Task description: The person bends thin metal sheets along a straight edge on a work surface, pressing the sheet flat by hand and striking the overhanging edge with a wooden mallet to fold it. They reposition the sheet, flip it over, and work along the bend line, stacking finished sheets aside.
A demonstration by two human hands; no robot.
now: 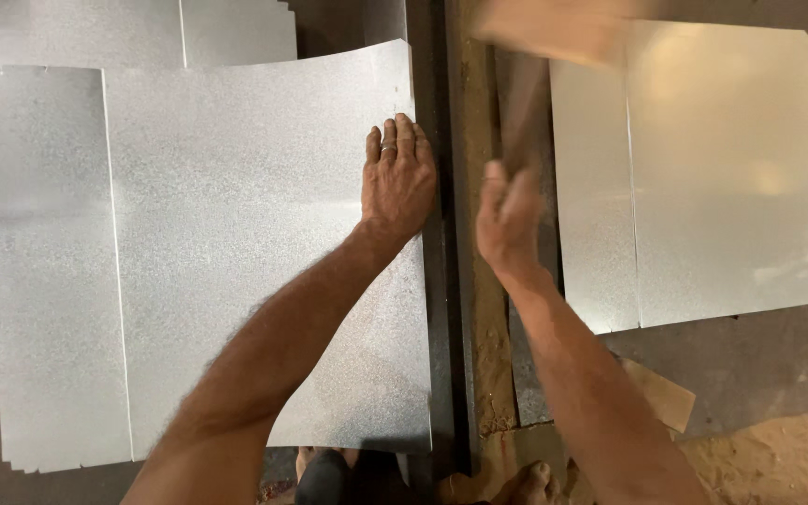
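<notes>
At the middle of the view, the left hand (397, 178) lies flat and open, palm down, on the right edge of a curved galvanized sheet (254, 243), pinning it against a dark steel bar (449, 281) that runs from 12 to 6 o'clock. Just past the bar toward 3 o'clock, the right hand (507, 217) is closed around the handle of a wooden mallet (554, 33); its blurred head sits up at 1 o'clock.

The sheet bows upward, so it looks springy: if the flat hand eases off, the edge could slide off the bar and the bend would go crooked. The fingertips lie very near the bar, so a stray swing of the mallet could catch them. The thin sheet edge may cut bare skin. Bare toes (535, 482) show at 6 o'clock, close under the bar's end.

More flat sheets (39, 262) lie stacked toward 9 o'clock, and another sheet pair (722, 178) rests on the floor at 3 o'clock. No box, bin or other container shows anywhere, so nothing is held in one.
</notes>
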